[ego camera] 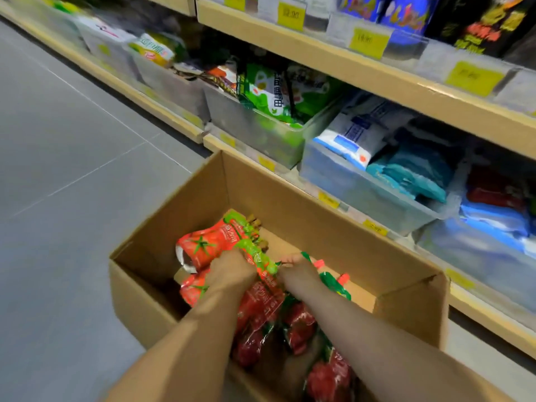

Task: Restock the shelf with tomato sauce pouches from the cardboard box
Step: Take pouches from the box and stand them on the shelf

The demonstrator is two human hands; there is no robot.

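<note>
An open cardboard box (290, 198) stands on the floor against the shelf. Inside it lie several red tomato sauce pouches (261, 311) with green tops and spouts. My left hand (232, 269) is shut on a bunch of pouches (211, 245) at the box's far left, lifting them slightly. My right hand (298, 272) is beside it, fingers closed on the green top of another pouch (330, 281). Both forearms reach down into the box and hide part of the pile.
The bottom shelf (342, 204) behind the box holds clear plastic bins (261, 132) of green, white and blue packets; a bin (493, 250) at the far right holds red and blue packets. Yellow price tags line the shelf edges. Grey tiled floor (72, 140) lies to the left.
</note>
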